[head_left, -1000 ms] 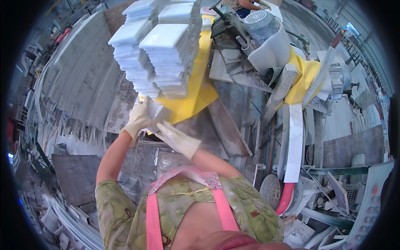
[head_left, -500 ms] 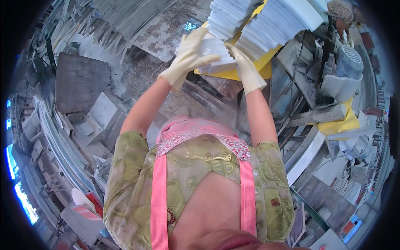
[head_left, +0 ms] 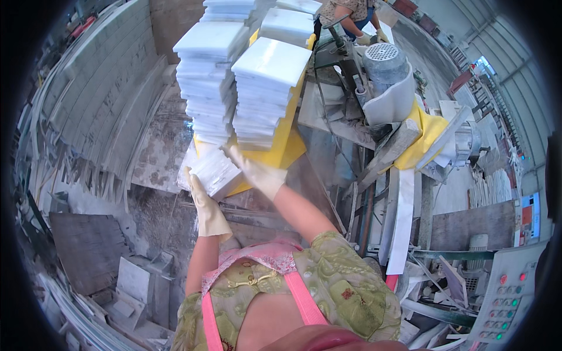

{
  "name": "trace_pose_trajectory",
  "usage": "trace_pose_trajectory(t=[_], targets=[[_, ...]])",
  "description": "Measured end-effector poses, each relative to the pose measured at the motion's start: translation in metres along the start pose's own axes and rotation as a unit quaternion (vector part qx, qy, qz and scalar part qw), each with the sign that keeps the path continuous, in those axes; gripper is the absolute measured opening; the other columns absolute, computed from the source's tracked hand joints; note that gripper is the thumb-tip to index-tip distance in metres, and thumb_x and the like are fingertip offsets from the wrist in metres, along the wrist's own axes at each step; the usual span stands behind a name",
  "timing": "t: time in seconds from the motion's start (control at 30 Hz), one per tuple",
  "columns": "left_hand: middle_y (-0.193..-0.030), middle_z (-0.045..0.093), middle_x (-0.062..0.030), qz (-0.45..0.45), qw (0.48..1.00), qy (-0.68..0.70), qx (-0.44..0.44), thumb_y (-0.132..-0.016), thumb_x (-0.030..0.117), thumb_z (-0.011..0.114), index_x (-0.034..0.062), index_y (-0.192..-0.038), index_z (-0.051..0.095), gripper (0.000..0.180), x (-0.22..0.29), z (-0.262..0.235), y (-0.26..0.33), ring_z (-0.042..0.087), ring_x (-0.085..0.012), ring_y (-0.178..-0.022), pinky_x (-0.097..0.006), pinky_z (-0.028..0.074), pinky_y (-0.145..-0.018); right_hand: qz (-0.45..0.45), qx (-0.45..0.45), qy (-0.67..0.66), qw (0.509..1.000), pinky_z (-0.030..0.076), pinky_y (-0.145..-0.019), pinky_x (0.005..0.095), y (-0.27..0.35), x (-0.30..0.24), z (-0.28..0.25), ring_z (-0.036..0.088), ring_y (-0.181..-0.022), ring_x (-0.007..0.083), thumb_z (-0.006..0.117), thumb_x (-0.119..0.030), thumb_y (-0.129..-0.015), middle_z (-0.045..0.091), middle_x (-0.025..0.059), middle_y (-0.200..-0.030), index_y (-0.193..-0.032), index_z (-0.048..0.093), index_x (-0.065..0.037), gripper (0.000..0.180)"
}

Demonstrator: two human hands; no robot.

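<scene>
A low stack of white stone tiles (head_left: 215, 171) lies in front of me, at the near edge of the yellow sheeting (head_left: 281, 151). My left hand (head_left: 205, 203), in a cream rubber glove, rests along the stack's near left side with its fingers stretched out. From the right, my right hand (head_left: 259, 173), gloved alike and slightly blurred, lays its extended fingers against the stack's right edge. Just behind stand taller piles of white tiles, one on the left (head_left: 209, 76) and another on the right (head_left: 269, 82).
Long grey stone slabs (head_left: 88, 88) lean at the left. A motor with a round vented cover (head_left: 383, 55) and yellow cloth (head_left: 418, 137) are on the right. A button panel (head_left: 506, 298) stands lower right. Another person (head_left: 354, 17) works at the back.
My view has swung to the right and up, bringing the tile piles fully in. The left hand, earlier lifted and spread over the low stack, is now down at its side.
</scene>
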State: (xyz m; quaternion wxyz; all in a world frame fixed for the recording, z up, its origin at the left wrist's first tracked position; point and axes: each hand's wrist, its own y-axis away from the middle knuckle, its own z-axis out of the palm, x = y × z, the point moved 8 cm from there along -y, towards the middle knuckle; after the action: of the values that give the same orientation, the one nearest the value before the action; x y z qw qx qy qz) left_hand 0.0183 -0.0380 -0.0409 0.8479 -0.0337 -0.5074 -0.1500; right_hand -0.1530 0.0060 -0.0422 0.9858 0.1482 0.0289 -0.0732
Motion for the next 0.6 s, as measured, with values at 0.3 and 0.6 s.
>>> trace_pose_trajectory(t=[0.3,0.6], targets=[[-0.159,0.035,-0.0145,-0.01,0.999,-0.03,-0.039,-0.108,0.049,0.042,0.0075,-0.163,0.019,0.073,-0.002,0.002,0.001,0.038,-0.0277,-0.144,-0.041,0.031,-0.119,0.096,-0.124,-0.312,0.937,0.025,-0.124,0.049,0.018,0.013,0.012,0.023,-0.15,0.043,0.034,-0.046,-0.104,0.019,0.0267,-0.164,-0.157,0.022,0.003,0.074],[-0.162,0.029,-0.0184,0.026,0.998,-0.034,-0.036,-0.109,0.045,0.04,0.0052,-0.164,0.013,0.073,0.004,0.005,0.005,0.034,-0.0291,-0.147,-0.04,0.027,-0.121,0.363,-0.183,-0.606,0.684,0.022,-0.125,0.0375,0.049,0.018,0.058,0.028,-0.151,0.0282,0.032,-0.042,-0.108,0.03,0.0144,-0.164,-0.156,0.032,-0.004,0.061]])
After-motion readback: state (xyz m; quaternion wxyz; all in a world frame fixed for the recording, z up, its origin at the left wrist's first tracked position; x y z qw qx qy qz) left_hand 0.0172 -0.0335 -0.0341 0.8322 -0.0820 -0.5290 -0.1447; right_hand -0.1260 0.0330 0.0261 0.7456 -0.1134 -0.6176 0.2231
